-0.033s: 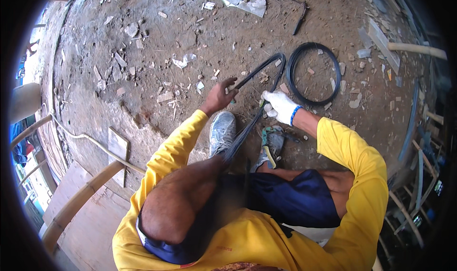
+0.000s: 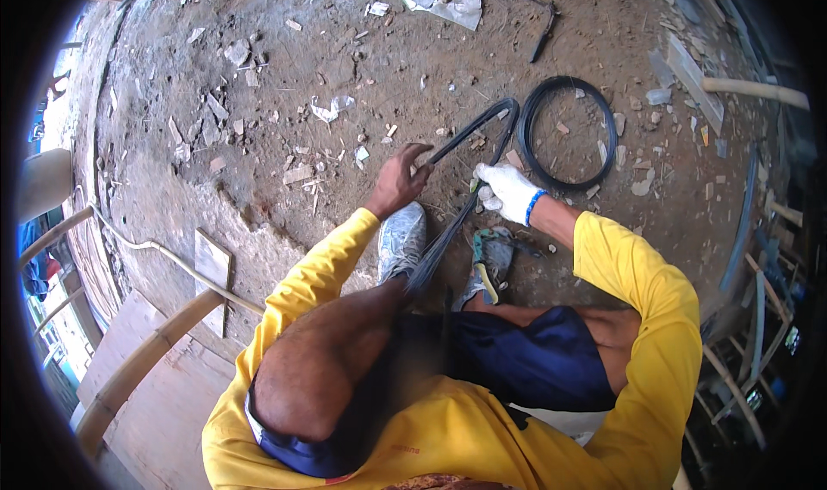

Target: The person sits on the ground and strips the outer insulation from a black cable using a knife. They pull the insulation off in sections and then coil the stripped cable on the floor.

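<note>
A bundle of thin dark wire (image 2: 469, 133) bends back on itself in a sharp loop over the dirt. My bare left hand (image 2: 399, 182) has its fingers curled at the end of the upper leg of this bundle. My right hand (image 2: 510, 193), in a white glove with a blue band at the wrist, is closed round the other leg. A small yellow-green bit shows at its fingertips; I cannot make out what it is. Below that grip the loose strands (image 2: 438, 247) fan out towards my left shin. A round coil of dark wire (image 2: 614, 133) lies flat beyond my right hand.
Stone chips, plastic scraps (image 2: 332, 108) and a bent dark strip (image 2: 544, 34) litter the dirt floor. Bamboo poles (image 2: 142, 369) and boards (image 2: 185, 395) lie at the left. More poles (image 2: 758, 89) stick in from the right. My feet are close below my hands.
My left hand has drawn slightly down towards me, and its fingers have shifted at the wire's end. My right hand stays in place on the bundle.
</note>
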### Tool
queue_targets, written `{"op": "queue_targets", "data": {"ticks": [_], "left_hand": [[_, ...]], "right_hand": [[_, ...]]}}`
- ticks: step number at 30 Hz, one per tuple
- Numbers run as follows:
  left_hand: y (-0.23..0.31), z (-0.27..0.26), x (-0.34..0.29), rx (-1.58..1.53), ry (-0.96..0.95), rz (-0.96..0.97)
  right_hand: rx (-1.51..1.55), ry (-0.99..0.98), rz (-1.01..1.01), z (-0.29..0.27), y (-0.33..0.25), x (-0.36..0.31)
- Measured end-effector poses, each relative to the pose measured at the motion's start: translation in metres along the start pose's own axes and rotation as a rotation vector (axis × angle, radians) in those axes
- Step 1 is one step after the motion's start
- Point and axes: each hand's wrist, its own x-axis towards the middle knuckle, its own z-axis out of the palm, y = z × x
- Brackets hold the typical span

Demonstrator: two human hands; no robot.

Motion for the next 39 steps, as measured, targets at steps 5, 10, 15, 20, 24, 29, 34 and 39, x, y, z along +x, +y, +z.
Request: {"op": "queue_targets", "data": {"ticks": [5,10,15,20,24,29,34,39], "left_hand": [[0.04,0.031,-0.06,-0.787,-0.416,-0.452],[0.041,0.034,-0.074,-1.202,-0.497,-0.789],[0.038,0.035,-0.073,-1.205,-0.487,-0.898],[0.045,0.034,-0.072,-1.381,-0.418,-0.885],[0.046,0.03,-0.071,-1.367,-0.41,-0.904],[0.044,0.028,-0.07,-1.383,-0.465,-0.883],[0.044,0.03,-0.072,-1.449,-0.509,-0.803],[0.048,0.032,-0.073,-1.443,-0.509,-0.841]], "right_hand": [[0.067,0.044,-0.02,-0.012,-0.006,0.012],[0.011,0.13,0.001,-0.017,-0.018,0.0],[-0.2,0.05,0.084,-0.032,-0.013,-0.015],[-0.33,-0.21,0.137,-0.058,0.004,-0.017],[-0.258,-0.321,0.059,-0.056,0.018,-0.013],[-0.21,-0.26,0.021,-0.045,0.024,-0.015],[-0.256,-0.225,-0.019,-0.033,0.031,-0.012],[-0.236,-0.198,-0.051,-0.016,0.042,-0.015]]}}
